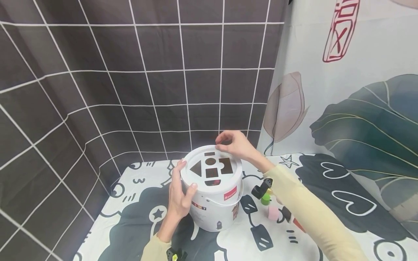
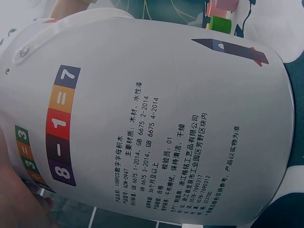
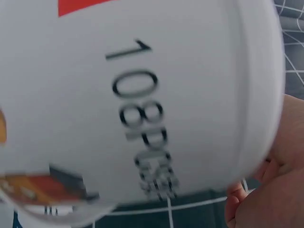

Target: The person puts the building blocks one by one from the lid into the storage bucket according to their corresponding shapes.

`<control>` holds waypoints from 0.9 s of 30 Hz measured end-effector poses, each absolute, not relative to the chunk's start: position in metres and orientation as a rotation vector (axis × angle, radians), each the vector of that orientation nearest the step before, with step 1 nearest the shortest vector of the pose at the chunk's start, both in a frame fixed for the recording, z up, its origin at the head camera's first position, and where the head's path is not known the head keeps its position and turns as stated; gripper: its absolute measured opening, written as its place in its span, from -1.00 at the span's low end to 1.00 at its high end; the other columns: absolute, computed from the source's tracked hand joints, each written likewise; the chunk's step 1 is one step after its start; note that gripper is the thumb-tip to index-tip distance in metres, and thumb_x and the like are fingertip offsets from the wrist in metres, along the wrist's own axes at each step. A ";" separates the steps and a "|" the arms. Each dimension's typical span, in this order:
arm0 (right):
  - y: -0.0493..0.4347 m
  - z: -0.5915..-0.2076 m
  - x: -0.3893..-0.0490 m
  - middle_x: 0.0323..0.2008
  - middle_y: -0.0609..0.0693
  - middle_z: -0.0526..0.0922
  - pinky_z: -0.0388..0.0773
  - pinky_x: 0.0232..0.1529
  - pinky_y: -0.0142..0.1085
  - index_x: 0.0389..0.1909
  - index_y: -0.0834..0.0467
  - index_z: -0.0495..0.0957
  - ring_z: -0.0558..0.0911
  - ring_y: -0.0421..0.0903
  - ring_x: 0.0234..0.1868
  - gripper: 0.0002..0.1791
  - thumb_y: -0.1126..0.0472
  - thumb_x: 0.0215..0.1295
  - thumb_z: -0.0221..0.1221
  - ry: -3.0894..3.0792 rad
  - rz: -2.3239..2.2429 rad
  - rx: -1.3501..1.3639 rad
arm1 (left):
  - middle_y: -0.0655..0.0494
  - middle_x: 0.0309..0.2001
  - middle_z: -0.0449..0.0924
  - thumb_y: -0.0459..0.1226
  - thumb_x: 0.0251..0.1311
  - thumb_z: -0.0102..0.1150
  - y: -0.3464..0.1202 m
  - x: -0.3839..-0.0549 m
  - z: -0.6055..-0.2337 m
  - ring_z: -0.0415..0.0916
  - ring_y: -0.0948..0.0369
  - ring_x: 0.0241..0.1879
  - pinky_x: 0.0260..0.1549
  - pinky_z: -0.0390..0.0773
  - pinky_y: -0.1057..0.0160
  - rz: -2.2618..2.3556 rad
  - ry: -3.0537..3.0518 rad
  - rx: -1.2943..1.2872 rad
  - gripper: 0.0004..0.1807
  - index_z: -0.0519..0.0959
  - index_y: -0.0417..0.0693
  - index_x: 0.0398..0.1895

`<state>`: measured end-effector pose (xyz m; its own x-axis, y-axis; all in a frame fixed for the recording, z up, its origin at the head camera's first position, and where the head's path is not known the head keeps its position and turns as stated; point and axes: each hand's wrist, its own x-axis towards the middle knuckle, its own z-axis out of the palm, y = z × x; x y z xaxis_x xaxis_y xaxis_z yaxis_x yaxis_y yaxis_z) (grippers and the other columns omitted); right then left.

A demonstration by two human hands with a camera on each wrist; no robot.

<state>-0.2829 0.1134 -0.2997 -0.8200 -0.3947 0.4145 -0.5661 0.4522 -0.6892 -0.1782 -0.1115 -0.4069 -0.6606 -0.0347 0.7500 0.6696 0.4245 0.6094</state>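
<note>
A white toy-block bucket stands on the patterned cloth, its lid pierced by holes of several shapes. Something red shows through the rounded slot at the front. My left hand holds the bucket's left side at the top, thumb near the front rim and fingers along the left edge. At the far right of the rim, my right hand grips the lid's edge with thumb and curled fingers. The right wrist view shows the printed bucket wall up close, with part of that hand beside the rim.
Small blocks lie right of the bucket, among them a green block and a pink block, partly behind my right forearm. The bucket's white handle hangs down its front. A dark gridded curtain rises behind.
</note>
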 end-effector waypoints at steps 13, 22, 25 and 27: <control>0.191 -0.312 -0.277 -0.23 0.10 0.71 0.48 -0.11 -0.14 -0.16 0.28 0.64 0.63 0.05 -0.14 -0.82 0.30 0.24 0.28 -2.544 1.264 0.616 | -0.29 0.40 0.28 -0.15 0.00 0.01 -0.111 -0.179 -0.408 0.18 -0.20 0.41 0.25 0.16 -0.29 -1.276 -1.964 -0.540 -0.23 0.27 -0.32 0.34; 0.237 -0.338 -0.265 -0.16 0.15 0.69 0.46 -0.11 -0.08 -0.14 0.30 0.64 0.57 0.12 -0.08 -0.81 0.30 0.27 0.26 -2.623 1.211 0.549 | -0.28 0.41 0.27 -0.16 -0.01 0.01 -0.111 -0.180 -0.406 0.19 -0.18 0.41 0.26 0.16 -0.28 -1.289 -1.968 -0.536 -0.22 0.27 -0.32 0.35; 0.251 -0.347 -0.259 -0.14 0.17 0.69 0.45 -0.02 0.01 -0.12 0.31 0.63 0.57 0.17 -0.01 -0.80 0.31 0.28 0.26 -2.660 1.207 0.522 | -0.29 0.41 0.27 -0.16 -0.02 0.01 -0.111 -0.179 -0.406 0.19 -0.19 0.41 0.26 0.16 -0.28 -1.294 -1.971 -0.532 -0.22 0.27 -0.32 0.35; 0.260 -0.353 -0.256 -0.14 0.17 0.69 0.46 0.02 0.08 -0.11 0.32 0.62 0.56 0.20 0.02 -0.79 0.31 0.28 0.26 -2.682 1.195 0.500 | -0.29 0.42 0.26 -0.16 -0.02 0.01 -0.111 -0.178 -0.406 0.18 -0.19 0.41 0.26 0.16 -0.28 -1.296 -1.974 -0.531 -0.21 0.26 -0.32 0.35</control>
